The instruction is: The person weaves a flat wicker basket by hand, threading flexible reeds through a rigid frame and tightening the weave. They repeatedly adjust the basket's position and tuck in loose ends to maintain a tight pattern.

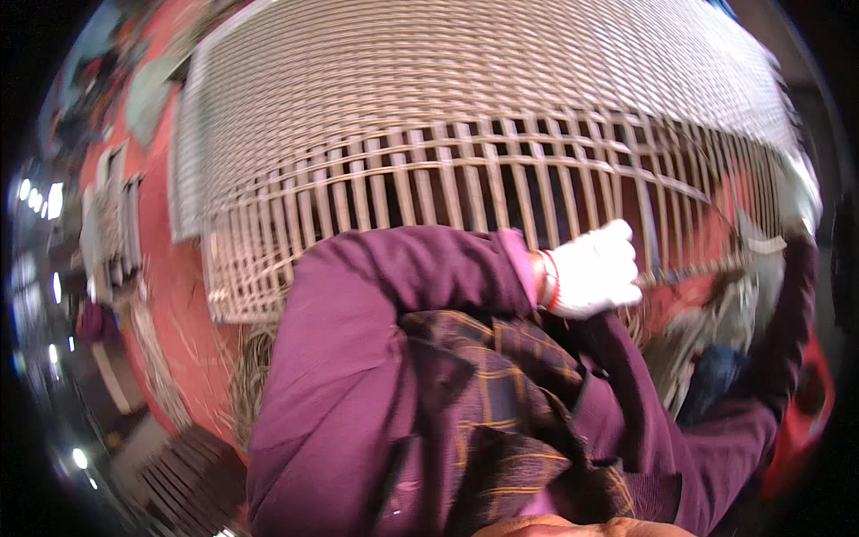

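A large woven rattan-like panel in pale brown fills the upper view. Its weave is tight on the far part; nearer me, bare upright slats show with a few cross strands among them. My left arm reaches across my body, and my left hand, in a white glove, is closed beside the lower slats; what its fingers hold, if anything, is hidden. At the panel's right end is my right hand, also white-gloved and blurred, its fingers not clear. A thin loose strand curves across the slats between the hands.
Beneath the panel lies a red surface. Bundles of long strands hang at the near left, with more pale strands at the right. A dark slatted piece stands at the lower left.
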{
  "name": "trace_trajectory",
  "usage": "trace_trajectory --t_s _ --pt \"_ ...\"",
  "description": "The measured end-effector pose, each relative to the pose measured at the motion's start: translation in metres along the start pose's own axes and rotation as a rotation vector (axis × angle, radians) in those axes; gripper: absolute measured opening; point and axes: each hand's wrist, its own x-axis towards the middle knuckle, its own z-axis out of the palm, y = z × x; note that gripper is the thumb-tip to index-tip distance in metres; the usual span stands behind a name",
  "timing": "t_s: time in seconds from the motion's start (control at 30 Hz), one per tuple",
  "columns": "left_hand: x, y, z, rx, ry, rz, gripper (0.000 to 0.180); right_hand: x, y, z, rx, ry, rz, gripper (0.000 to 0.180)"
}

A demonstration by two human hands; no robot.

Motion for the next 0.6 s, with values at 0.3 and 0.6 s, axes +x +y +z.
trace_trajectory --t_s 0.3,0.6 --pt "0.009 -0.001 -0.004 0.079 -0.189 -0.005 0.031 -0.012 -0.325 0.014 0.262 -0.186 -0.242 0.017" --pt "0.010 -0.003 -0.002 0.076 -0.169 -0.004 0.029 -0.006 -0.326 0.042 1.013 0.005 0.326 0.037"
